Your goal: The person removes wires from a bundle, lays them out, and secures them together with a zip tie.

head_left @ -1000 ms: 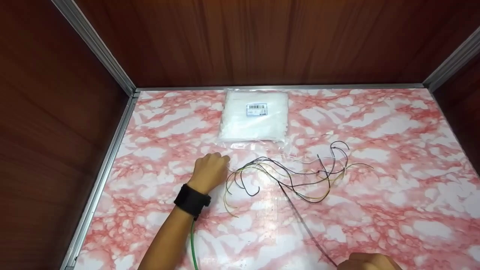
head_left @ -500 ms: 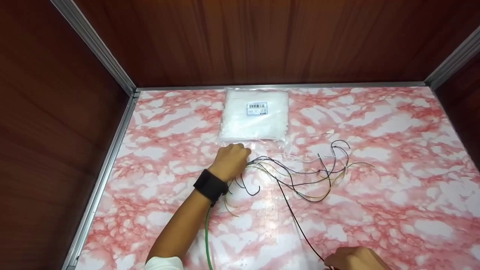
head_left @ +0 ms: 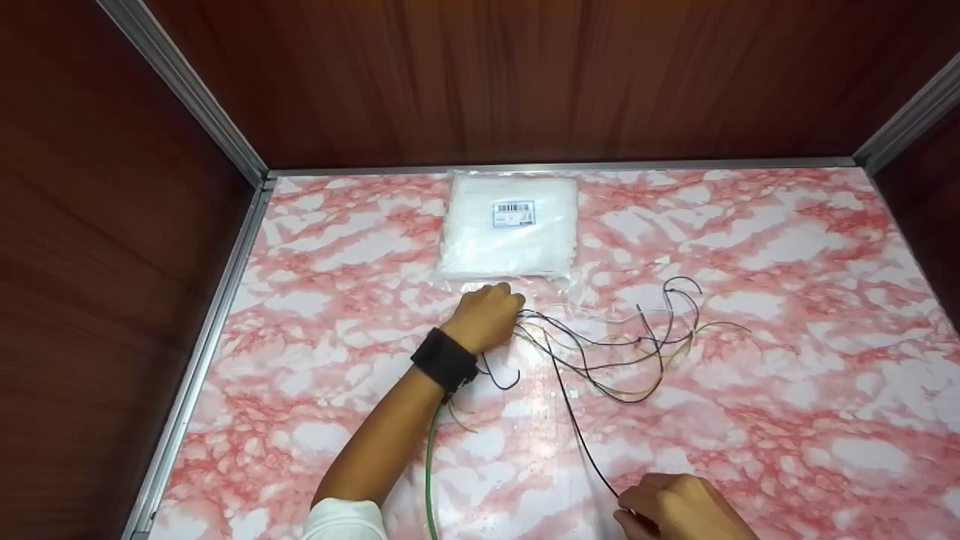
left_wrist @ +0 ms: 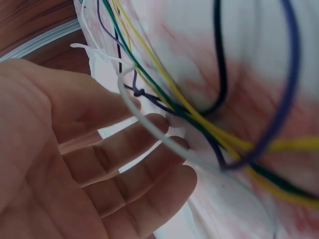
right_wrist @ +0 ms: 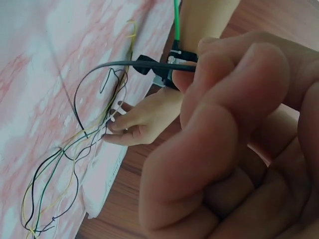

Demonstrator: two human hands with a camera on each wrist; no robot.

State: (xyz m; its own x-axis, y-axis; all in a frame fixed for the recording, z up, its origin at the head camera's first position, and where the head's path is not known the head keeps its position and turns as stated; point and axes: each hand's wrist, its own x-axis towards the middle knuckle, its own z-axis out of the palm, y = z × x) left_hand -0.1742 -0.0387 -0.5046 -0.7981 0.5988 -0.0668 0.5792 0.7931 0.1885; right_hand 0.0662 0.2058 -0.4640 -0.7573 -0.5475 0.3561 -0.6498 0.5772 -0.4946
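Observation:
A loose bundle of thin black, yellow, green and white wires (head_left: 600, 352) lies on the pink marble-patterned table (head_left: 787, 390). My left hand (head_left: 487, 315), with a black wrist strap, is at the bundle's left end. In the left wrist view its fingers (left_wrist: 149, 149) are relaxed and nearly straight, with their tips against the wires (left_wrist: 199, 119). At the table's near edge my right hand (head_left: 675, 510) pinches the end of a long black wire (head_left: 581, 442) that runs out from the bundle. The right wrist view shows that wire (right_wrist: 134, 63) between the curled fingers (right_wrist: 219, 124).
A clear plastic bag of white contents with a barcode label (head_left: 510, 232) lies at the back of the table, just beyond my left hand. Dark wooden walls with metal edge rails (head_left: 217, 315) enclose the table on three sides. A green cable (head_left: 429, 480) runs along my left forearm.
My left hand has moved right, from beside the bundle to its left end near the bag. My right hand has come further into view at the bottom, still holding the black wire.

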